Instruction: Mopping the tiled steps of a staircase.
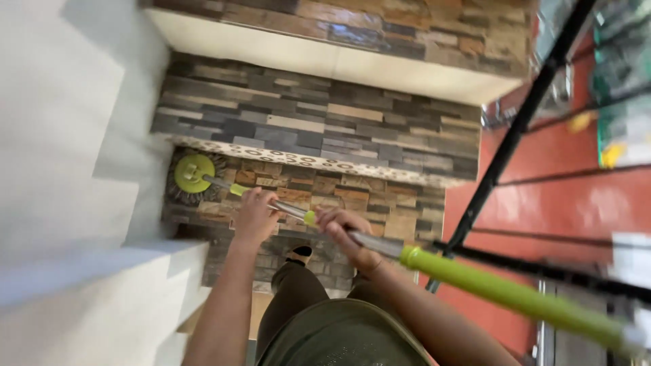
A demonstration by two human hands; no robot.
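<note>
I am looking down a staircase clad in stone-pattern tiles of brown and grey, with a white wall (pixel 61 135) on the left and a black metal railing (pixel 515 129) on the right. The mop (pixel 285 207) runs slantwise across the view. Its round green head (pixel 192 173), ringed with dark strands, lies flat on the tread (pixel 380 203) below me, at the left end of that step, close against the white wall. From there the thin metal pole rises toward the near right and thickens into a bright green handle (pixel 508 291) that passes out of view at the lower right.

My left hand (pixel 254 217) grips the pole lower down, just past a small green collar, fingers wrapped around the metal. My right hand (pixel 349 234) grips it a little higher, next to a second green collar, fingers curled closed over the pole and the wrist bent back.

Below my arms I see my dark olive trousers and one foot (pixel 297 254) in a dark shoe set on the nearer step. The next step down (pixel 319 115) shows greyer tiles, with a patterned strip along its edge. Beyond the railing on the right, a glossy red floor (pixel 563 196) lies further down. The picture is somewhat blurred.
</note>
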